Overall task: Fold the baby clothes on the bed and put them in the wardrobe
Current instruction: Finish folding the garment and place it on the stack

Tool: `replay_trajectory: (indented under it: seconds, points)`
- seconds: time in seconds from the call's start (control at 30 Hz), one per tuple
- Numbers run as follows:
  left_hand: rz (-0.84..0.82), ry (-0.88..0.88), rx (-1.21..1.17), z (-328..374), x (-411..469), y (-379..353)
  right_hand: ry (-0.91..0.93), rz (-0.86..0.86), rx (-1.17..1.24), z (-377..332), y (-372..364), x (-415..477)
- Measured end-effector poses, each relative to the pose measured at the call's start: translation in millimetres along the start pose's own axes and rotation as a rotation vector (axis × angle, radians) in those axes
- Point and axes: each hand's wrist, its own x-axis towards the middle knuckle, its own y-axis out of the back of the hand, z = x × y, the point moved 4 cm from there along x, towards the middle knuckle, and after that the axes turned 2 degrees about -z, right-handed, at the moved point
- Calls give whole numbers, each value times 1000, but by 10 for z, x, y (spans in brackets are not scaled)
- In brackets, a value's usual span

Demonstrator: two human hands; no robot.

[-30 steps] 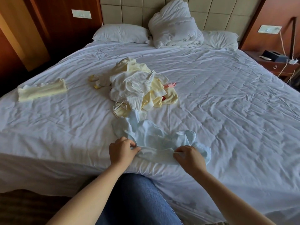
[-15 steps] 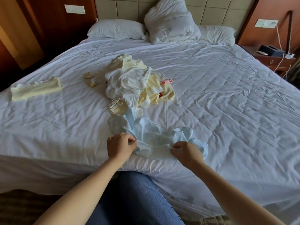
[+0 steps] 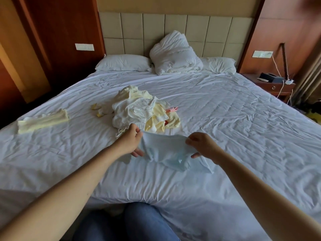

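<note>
The little blue garment is stretched sideways, its long side running left to right, low over the white bed just in front of the pile of baby clothes. Both arms reach forward. The left hand pinches its left edge. The right hand pinches its right edge. A folded yellow piece lies far left.

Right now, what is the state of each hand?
Left hand: grips one end of the light blue garment.
Right hand: grips the garment's other end.
</note>
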Motion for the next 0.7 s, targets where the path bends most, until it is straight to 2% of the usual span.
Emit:
replay_trajectory:
  seconds: [0.1,0.23,0.43,0.57,0.7]
  points:
    - [31,-99,-12,251,-18,117,56,11,179,-184,176,-84]
    - [-8,-215,7,652,-58,242,143,78,202,-353,488,-226]
    - [-119,-274,147,1110,1,309,274,160,100,-457,976,-363]
    - [-65,-339,200,1302,159,323,353,159,-7,-486,1237,-396]
    - [-50,-343,235,1379,410,206,328,166,-111,-369,1425,-229]
